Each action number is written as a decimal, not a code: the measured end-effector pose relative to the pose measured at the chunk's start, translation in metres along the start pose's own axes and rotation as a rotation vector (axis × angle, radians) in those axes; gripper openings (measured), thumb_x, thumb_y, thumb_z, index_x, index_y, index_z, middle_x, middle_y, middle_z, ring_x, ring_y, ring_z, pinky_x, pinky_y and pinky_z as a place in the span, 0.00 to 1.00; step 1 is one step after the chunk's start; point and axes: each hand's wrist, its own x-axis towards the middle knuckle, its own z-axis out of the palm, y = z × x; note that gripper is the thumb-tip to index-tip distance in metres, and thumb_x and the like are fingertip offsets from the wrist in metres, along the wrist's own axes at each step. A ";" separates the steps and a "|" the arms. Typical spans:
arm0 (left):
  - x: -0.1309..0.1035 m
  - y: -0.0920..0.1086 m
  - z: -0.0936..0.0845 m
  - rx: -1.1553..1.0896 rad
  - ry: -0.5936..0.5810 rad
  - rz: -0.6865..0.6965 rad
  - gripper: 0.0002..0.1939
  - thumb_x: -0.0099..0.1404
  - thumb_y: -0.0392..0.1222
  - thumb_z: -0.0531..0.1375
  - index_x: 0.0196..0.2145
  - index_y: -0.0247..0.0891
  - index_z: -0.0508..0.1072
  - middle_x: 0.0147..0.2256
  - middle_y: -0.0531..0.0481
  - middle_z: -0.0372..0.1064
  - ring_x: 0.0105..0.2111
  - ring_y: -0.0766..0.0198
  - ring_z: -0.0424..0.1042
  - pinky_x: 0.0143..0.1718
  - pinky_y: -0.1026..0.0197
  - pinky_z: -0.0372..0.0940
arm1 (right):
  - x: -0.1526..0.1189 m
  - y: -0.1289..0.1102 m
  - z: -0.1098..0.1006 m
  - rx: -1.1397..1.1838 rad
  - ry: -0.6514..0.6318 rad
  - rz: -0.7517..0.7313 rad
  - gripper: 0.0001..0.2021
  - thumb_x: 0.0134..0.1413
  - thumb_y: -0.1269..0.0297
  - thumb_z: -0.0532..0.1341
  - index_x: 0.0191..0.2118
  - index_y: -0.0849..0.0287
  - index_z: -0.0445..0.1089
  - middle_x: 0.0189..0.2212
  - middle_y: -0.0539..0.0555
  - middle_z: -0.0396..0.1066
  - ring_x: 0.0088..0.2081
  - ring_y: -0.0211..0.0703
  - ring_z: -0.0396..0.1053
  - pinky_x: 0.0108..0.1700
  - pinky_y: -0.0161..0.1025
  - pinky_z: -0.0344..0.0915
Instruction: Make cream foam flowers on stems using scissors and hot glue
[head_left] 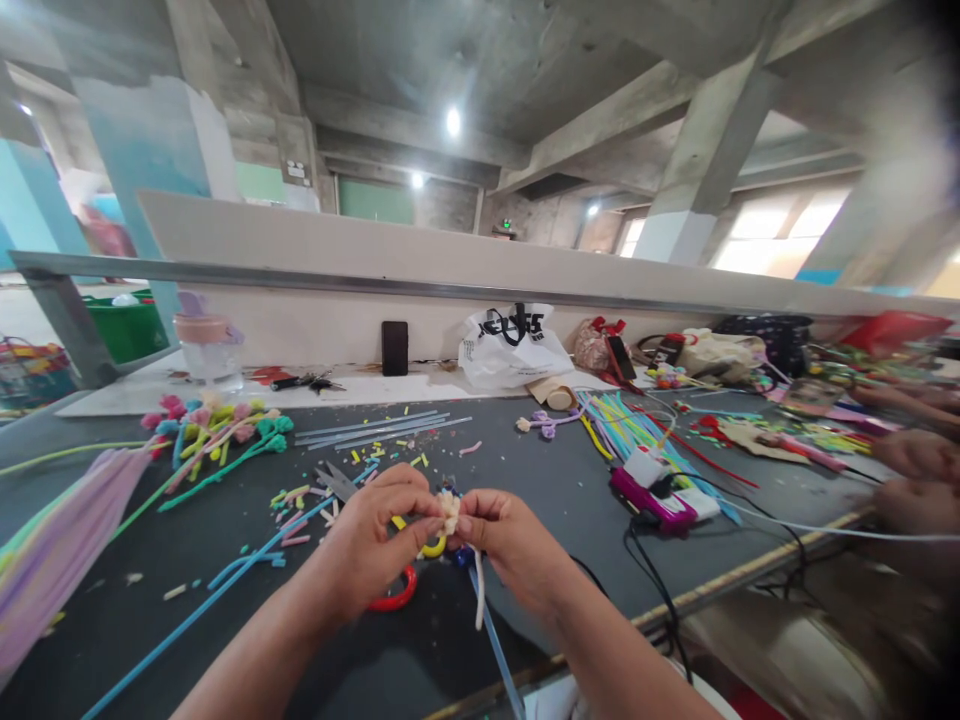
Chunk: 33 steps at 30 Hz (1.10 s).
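Near the table's front edge, my left hand (pixel 386 530) and my right hand (pixel 506 535) meet with fingertips pinched on a small cream pipe-cleaner flower (pixel 449 510). A pale pipe-cleaner stem (pixel 479 592) hangs down from it beside my right fingers. Under my left hand lie scissors (pixel 397 590) with red and yellow handles, their blades showing to the left. Just below my fingers is a blue glue gun or similar object, mostly hidden, with a translucent glue stick (pixel 496 640) slanting down from it. Short cut pipe-cleaner pieces (pixel 296 500) are scattered left of my hands.
Finished pipe-cleaner flowers (pixel 217 425) and a pastel bundle (pixel 71 560) lie left. Clear glue sticks (pixel 382 430) lie behind. At right are a colourful pipe-cleaner bundle (pixel 637 430), a purple power strip (pixel 652 500) with cords, and another person's hands (pixel 919 480). A bottle (pixel 206 345) stands back left.
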 end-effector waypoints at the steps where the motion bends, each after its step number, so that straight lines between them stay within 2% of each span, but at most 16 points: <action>1: 0.000 0.000 0.000 -0.005 -0.003 -0.004 0.06 0.59 0.36 0.58 0.27 0.38 0.75 0.30 0.51 0.65 0.31 0.68 0.67 0.35 0.66 0.62 | 0.000 0.000 0.001 0.007 0.013 0.002 0.12 0.37 0.61 0.70 0.25 0.64 0.71 0.21 0.50 0.71 0.25 0.34 0.65 0.34 0.33 0.56; 10: -0.001 0.004 -0.001 -0.098 -0.083 0.003 0.07 0.60 0.35 0.58 0.26 0.37 0.74 0.29 0.51 0.64 0.30 0.69 0.67 0.34 0.67 0.61 | -0.003 -0.004 0.010 0.038 0.095 0.023 0.15 0.30 0.59 0.73 0.22 0.64 0.70 0.18 0.49 0.71 0.23 0.34 0.64 0.31 0.33 0.55; 17: -0.001 0.003 -0.001 -0.119 -0.120 -0.016 0.08 0.61 0.37 0.57 0.26 0.38 0.75 0.28 0.52 0.64 0.30 0.69 0.67 0.34 0.67 0.62 | -0.002 -0.002 0.008 0.096 0.057 0.025 0.14 0.30 0.61 0.73 0.21 0.64 0.71 0.17 0.50 0.71 0.23 0.34 0.65 0.32 0.33 0.56; 19: -0.003 0.000 -0.001 -0.109 -0.064 0.006 0.08 0.62 0.38 0.56 0.28 0.39 0.75 0.29 0.51 0.64 0.31 0.68 0.67 0.34 0.66 0.62 | -0.001 -0.003 0.006 0.130 0.024 0.024 0.14 0.31 0.61 0.73 0.22 0.64 0.71 0.18 0.50 0.71 0.24 0.34 0.64 0.31 0.32 0.55; 22: -0.007 -0.004 -0.002 -0.080 0.128 0.070 0.08 0.62 0.36 0.55 0.35 0.41 0.74 0.34 0.50 0.64 0.35 0.67 0.66 0.36 0.66 0.62 | 0.000 -0.005 0.001 0.190 -0.026 0.016 0.13 0.32 0.62 0.73 0.22 0.63 0.70 0.19 0.49 0.70 0.23 0.32 0.63 0.30 0.31 0.55; 24: -0.009 -0.005 -0.003 -0.058 0.210 0.125 0.08 0.62 0.34 0.55 0.36 0.41 0.73 0.35 0.50 0.63 0.37 0.66 0.66 0.36 0.66 0.62 | 0.001 -0.006 0.000 0.220 -0.052 0.005 0.14 0.31 0.62 0.73 0.22 0.63 0.70 0.20 0.48 0.69 0.23 0.31 0.61 0.29 0.30 0.55; 28: -0.008 -0.004 -0.002 -0.018 0.224 0.192 0.06 0.61 0.33 0.56 0.33 0.40 0.72 0.34 0.50 0.63 0.36 0.67 0.66 0.35 0.67 0.63 | 0.000 -0.006 0.001 0.236 -0.091 -0.001 0.13 0.32 0.63 0.73 0.22 0.64 0.71 0.20 0.48 0.68 0.23 0.30 0.61 0.29 0.29 0.55; 33: -0.006 0.001 -0.001 0.022 0.179 0.174 0.07 0.61 0.34 0.56 0.34 0.39 0.74 0.33 0.49 0.64 0.34 0.66 0.67 0.35 0.66 0.63 | -0.002 -0.007 0.004 0.219 -0.107 0.018 0.11 0.34 0.65 0.72 0.23 0.63 0.72 0.20 0.49 0.70 0.23 0.32 0.63 0.30 0.31 0.56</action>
